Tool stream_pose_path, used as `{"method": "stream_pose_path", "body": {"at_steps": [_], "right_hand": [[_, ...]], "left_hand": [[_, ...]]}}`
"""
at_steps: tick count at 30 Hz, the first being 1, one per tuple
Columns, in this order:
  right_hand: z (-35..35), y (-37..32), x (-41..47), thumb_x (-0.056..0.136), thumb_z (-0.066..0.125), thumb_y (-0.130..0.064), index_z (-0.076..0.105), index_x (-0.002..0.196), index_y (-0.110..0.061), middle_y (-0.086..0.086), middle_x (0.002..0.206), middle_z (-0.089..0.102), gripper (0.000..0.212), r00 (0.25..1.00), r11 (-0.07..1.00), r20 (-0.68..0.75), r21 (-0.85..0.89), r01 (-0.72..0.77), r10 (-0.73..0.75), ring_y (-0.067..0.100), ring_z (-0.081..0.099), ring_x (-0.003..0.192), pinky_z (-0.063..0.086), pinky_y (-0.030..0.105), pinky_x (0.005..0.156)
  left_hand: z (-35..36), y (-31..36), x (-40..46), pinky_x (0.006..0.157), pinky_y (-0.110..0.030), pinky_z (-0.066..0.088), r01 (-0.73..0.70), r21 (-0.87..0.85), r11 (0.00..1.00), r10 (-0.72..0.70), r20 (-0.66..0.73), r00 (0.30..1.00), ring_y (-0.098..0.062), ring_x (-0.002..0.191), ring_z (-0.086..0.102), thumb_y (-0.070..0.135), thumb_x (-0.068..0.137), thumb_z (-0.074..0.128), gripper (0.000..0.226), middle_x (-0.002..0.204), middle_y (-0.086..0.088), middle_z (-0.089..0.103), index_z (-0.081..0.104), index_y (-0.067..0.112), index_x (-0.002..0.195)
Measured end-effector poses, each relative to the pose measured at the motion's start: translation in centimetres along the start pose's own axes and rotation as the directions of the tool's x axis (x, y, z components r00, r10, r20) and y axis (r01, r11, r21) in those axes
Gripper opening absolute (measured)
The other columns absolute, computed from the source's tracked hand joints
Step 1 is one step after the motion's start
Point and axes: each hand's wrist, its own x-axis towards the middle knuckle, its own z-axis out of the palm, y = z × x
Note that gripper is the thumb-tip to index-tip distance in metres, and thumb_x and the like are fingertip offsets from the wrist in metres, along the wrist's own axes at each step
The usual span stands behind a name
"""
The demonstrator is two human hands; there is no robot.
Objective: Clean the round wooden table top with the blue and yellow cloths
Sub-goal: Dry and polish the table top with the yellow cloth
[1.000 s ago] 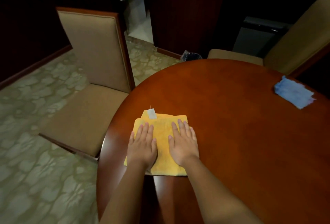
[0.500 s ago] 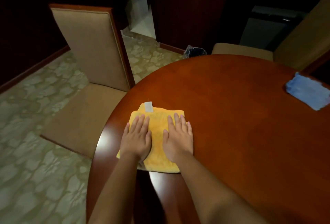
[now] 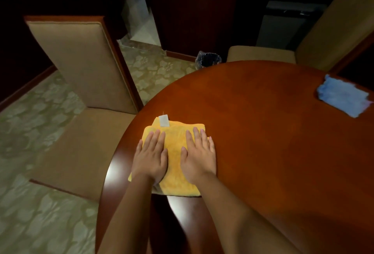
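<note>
Both hands flat, palms down, on the folded yellow cloth, fingers straight and together, nothing gripped. Left hand covers the cloth's left half, right hand the right half; a strip of yellow shows between them, thumbs near but not touching. Cloth lies on the round wooden table top near its left rim. White tag sticks out of the cloth's far edge, just past the left fingertips. Blue cloth lies crumpled well to the right of the right hand and farther away, near the far right rim, untouched. Left of the left hand, off the table: beige upholstered chair. Beyond the hands: small bin with plastic liner on the floor, second beige chair at far right. Patterned carpet under the left chair.
</note>
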Motion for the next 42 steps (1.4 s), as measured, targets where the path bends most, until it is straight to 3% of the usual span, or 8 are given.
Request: {"method": "stream_pose_path", "body": {"at_steps": [4, 9, 13, 22, 26, 30, 38, 42], "right_hand": [[-0.1, -0.6, 2.9, 0.102, 0.015, -0.042, -0.001, 0.153, -0.023, 0.001, 0.160, -0.011, 0.057, 0.996, 0.996, 0.000, -0.009, -0.086, 0.086, 0.019, -0.016, 0.146, -0.010, 0.039, 0.117], [-0.3, -1.2, 6.7, 0.102, 0.015, -0.041, 0.000, 0.153, -0.024, -0.001, 0.160, -0.010, 0.057, 0.967, 0.968, -0.057, -0.010, -0.250, 0.249, 0.017, -0.015, 0.146, -0.010, 0.037, 0.117], [-0.4, -1.9, 8.3, 0.102, 0.016, -0.041, 0.001, 0.153, -0.025, -0.002, 0.160, -0.008, 0.056, 0.918, 0.923, -0.107, -0.014, -0.384, 0.381, 0.016, -0.013, 0.146, -0.009, 0.036, 0.117], [1.5, -6.7, 3.7, 0.100, 0.007, -0.043, 0.002, 0.153, -0.026, -0.004, 0.160, -0.006, 0.057, 0.785, 0.797, -0.135, 0.101, -0.596, 0.604, 0.014, -0.012, 0.146, -0.011, 0.032, 0.115], [2.0, -6.8, 4.4, 0.087, -0.005, -0.048, 0.011, 0.153, -0.025, -0.002, 0.161, 0.005, 0.071, 0.746, 0.775, -0.217, 0.103, -0.623, 0.629, 0.015, -0.004, 0.147, -0.009, 0.031, 0.114], [2.5, -5.8, 5.5, 0.087, 0.000, -0.048, 0.020, 0.152, -0.023, 0.001, 0.159, 0.015, 0.072, 0.716, 0.769, -0.300, 0.114, -0.629, 0.630, 0.019, 0.005, 0.147, -0.004, 0.033, 0.115], [0.9, -2.7, 9.1, 0.085, -0.003, -0.046, 0.013, 0.153, -0.021, 0.002, 0.160, 0.008, 0.074, 0.669, 0.729, -0.303, 0.163, -0.665, 0.679, 0.019, -0.001, 0.147, -0.005, 0.036, 0.117], [0.0, -0.3, 11.7, 0.086, -0.004, -0.046, 0.011, 0.153, -0.022, 0.002, 0.160, 0.006, 0.073, 0.650, 0.718, -0.318, 0.190, -0.669, 0.690, 0.019, -0.001, 0.147, -0.006, 0.036, 0.117]], "left_hand": [[-0.6, -1.1, 3.9, 0.119, -0.036, -0.002, -0.083, 0.027, 0.996, 0.083, 0.006, 0.997, -0.008, 0.146, -0.007, 0.052, 0.077, -0.013, 0.081, 0.159, 0.008, -0.002, 0.003, 0.025, 0.152], [-1.5, -1.5, 10.2, 0.118, -0.038, 0.000, -0.232, 0.014, 0.973, 0.232, 0.013, 0.973, -0.010, 0.146, -0.003, 0.050, 0.077, -0.009, 0.082, 0.160, 0.005, 0.004, 0.009, 0.023, 0.152], [-2.1, -1.8, 13.6, 0.119, -0.039, -0.003, -0.377, 0.025, 0.926, 0.374, 0.071, 0.925, -0.012, 0.146, -0.010, 0.041, 0.098, 0.009, 0.058, 0.160, 0.004, -0.004, 0.001, 0.023, 0.152], [-3.0, -4.2, 11.7, 0.119, -0.039, -0.005, -0.578, 0.001, 0.816, 0.570, 0.163, 0.805, -0.013, 0.145, -0.015, 0.041, 0.100, 0.010, 0.057, 0.159, 0.004, -0.012, -0.004, 0.022, 0.152], [-3.0, -4.3, 12.2, 0.119, -0.039, -0.005, -0.608, -0.002, 0.794, 0.600, 0.164, 0.783, -0.013, 0.145, -0.015, 0.042, 0.100, 0.011, 0.057, 0.159, 0.004, -0.011, -0.004, 0.023, 0.152], [-3.2, -3.1, 14.4, 0.119, -0.039, -0.006, -0.684, 0.007, 0.730, 0.672, 0.180, 0.718, -0.012, 0.145, -0.015, 0.042, 0.100, 0.010, 0.057, 0.159, 0.005, -0.011, -0.005, 0.024, 0.152], [-3.1, 0.7, 19.3, 0.118, -0.037, -0.008, -0.736, 0.054, 0.675, 0.717, 0.189, 0.671, -0.012, 0.145, -0.015, 0.047, 0.081, -0.017, 0.075, 0.159, 0.006, -0.010, -0.005, 0.026, 0.151], [-2.8, 2.8, 22.6, 0.118, -0.035, -0.008, -0.747, 0.065, 0.662, 0.728, 0.178, 0.662, -0.009, 0.145, -0.014, 0.049, 0.079, -0.017, 0.077, 0.159, 0.008, -0.008, -0.004, 0.027, 0.151]]}}
